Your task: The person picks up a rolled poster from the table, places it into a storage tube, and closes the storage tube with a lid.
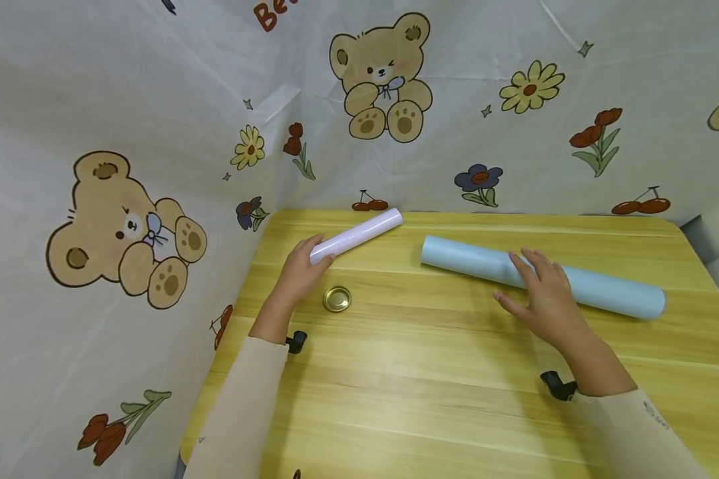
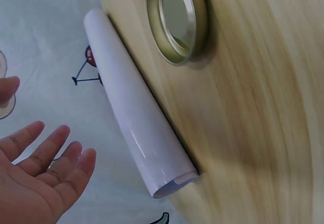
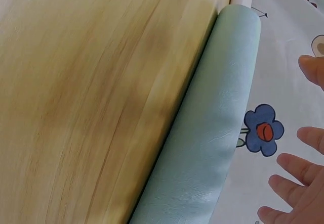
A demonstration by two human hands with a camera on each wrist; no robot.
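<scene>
A pale lilac, glossy rolled sheet (image 1: 362, 234) lies aslant near the table's back left. My left hand (image 1: 299, 273) hovers at its near end, thumb and fingers spread; in the left wrist view the fingers (image 2: 45, 158) stand apart from the roll (image 2: 131, 105). Just below that hand sits a small round gold metal lid (image 1: 337, 299), its hollow side up. On the right lies a longer, thicker light-blue roll (image 1: 614, 290). Over its middle is my right hand (image 1: 545, 299), fingers spread; the right wrist view shows nothing gripped beside the blue roll (image 3: 202, 133).
The wood-grain table (image 1: 407, 372) has a rounded back edge against a white sheet (image 1: 455, 40) printed with bears and flowers. Black wrist-camera mounts (image 1: 297, 342) show beneath both wrists. A small dark ring-like object (image 1: 297, 474) is cut off at the bottom edge.
</scene>
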